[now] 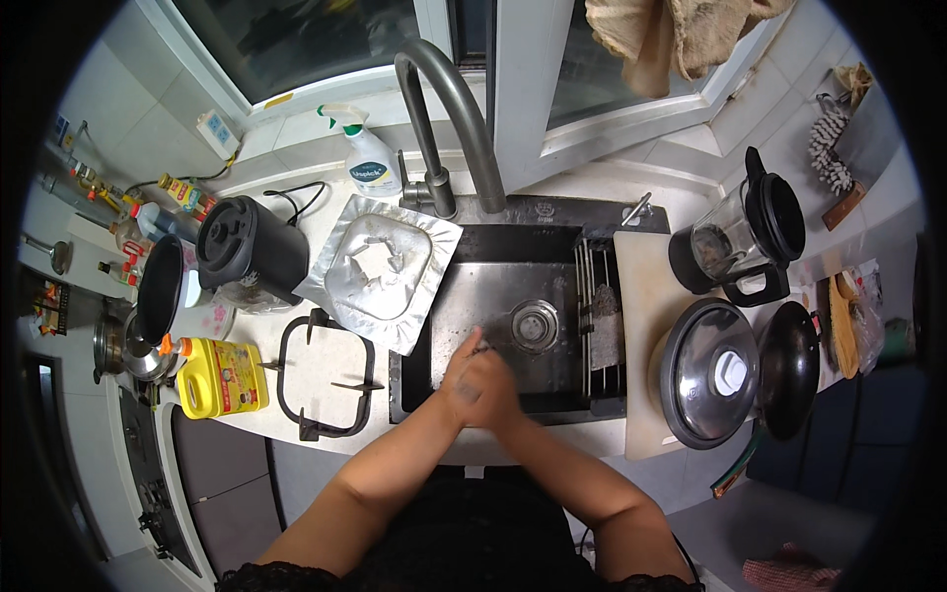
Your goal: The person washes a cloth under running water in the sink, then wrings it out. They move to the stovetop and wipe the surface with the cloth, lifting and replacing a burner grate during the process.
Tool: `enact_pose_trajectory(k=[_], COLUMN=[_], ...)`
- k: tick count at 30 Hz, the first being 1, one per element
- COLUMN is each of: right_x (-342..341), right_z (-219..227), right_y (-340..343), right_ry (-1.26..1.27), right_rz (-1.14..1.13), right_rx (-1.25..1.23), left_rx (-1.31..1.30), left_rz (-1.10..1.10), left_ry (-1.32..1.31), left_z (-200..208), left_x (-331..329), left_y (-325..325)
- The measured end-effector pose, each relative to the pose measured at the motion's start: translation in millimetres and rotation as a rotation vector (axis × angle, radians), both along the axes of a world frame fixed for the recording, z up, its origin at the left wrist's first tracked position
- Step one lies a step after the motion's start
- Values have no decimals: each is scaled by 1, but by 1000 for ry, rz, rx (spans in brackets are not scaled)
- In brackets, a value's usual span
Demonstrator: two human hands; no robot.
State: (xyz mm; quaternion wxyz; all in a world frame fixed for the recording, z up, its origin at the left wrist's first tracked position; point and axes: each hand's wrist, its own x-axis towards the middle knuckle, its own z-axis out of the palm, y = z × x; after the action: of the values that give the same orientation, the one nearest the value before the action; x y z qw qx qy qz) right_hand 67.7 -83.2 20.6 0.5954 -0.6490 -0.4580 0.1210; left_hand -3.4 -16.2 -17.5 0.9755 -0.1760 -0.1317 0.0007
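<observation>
My left hand [460, 378] and my right hand [501, 397] are pressed together over the front edge of the steel sink [483, 296]. The fingers overlap and point toward the drain [534, 325]. A small dark tip shows at the fingertips, and I cannot tell what it is or whether either hand holds it. The grey curved faucet [449, 109] arches over the back of the basin, and no water is visible.
Left of the sink lie a foil stove liner [380, 266], a black burner grate [326, 375], a yellow oil bottle [222, 377] and a black pot [252, 247]. A wire rack [602, 326] sits in the sink's right side. A white board [643, 296], steel lid [708, 370], black wok [789, 370] and blender jug [745, 237] stand right.
</observation>
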Motion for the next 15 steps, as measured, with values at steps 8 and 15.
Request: enact_pose_trajectory(k=[8, 15], right_x=[-14, 22], right_z=[14, -32], right_y=[-7, 9], right_ry=[-160, 47], right_rz=[37, -359], right_rx=[-169, -246], left_rx=[207, 413], left_rz=[68, 131], left_ry=[724, 1162], left_z=[3, 34], left_x=[-7, 17], left_y=[6, -10])
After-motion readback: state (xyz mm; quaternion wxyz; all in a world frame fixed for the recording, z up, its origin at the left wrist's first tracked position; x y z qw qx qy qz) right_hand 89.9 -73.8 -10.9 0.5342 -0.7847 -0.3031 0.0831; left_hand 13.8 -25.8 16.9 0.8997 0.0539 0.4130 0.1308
